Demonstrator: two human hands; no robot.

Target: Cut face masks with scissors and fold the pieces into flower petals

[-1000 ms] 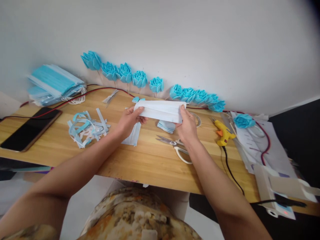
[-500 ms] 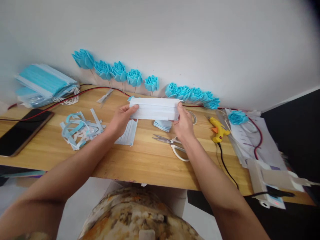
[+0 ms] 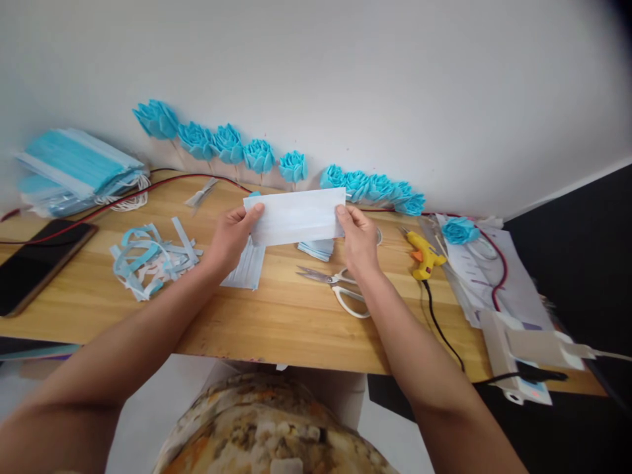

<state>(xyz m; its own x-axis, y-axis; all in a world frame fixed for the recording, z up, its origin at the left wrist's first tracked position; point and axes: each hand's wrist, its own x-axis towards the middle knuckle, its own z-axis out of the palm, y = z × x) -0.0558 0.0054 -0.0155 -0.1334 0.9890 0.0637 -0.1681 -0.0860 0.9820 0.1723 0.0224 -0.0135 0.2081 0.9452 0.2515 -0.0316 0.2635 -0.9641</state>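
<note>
Between my two hands a white sheet of face mask fabric (image 3: 296, 217) is held up flat above the table, without ear loops that I can see. My left hand (image 3: 234, 237) pinches its left edge, thumb on the near face. At the right edge my right hand (image 3: 359, 237) does the same. Under the left hand lies a pale pleated mask piece (image 3: 244, 268). A small stack of folded light-blue pieces (image 3: 316, 249) rests behind the sheet's lower edge. White-handled scissors (image 3: 336, 280) lie partly opened beside my right wrist.
Blue fabric flowers (image 3: 259, 156) line the wall. Left are a mask stack (image 3: 83, 164), a phone (image 3: 39, 263) and cut strips (image 3: 148, 260). Right are a yellow glue gun (image 3: 424, 257), a single blue flower (image 3: 460, 230), papers (image 3: 513, 270) and a power strip (image 3: 501, 349).
The sheet has been spread wider in height, its pleats now mostly flattened, and its right side is tilted slightly up. Both hands still grip its ends. The view has shifted slightly.
</note>
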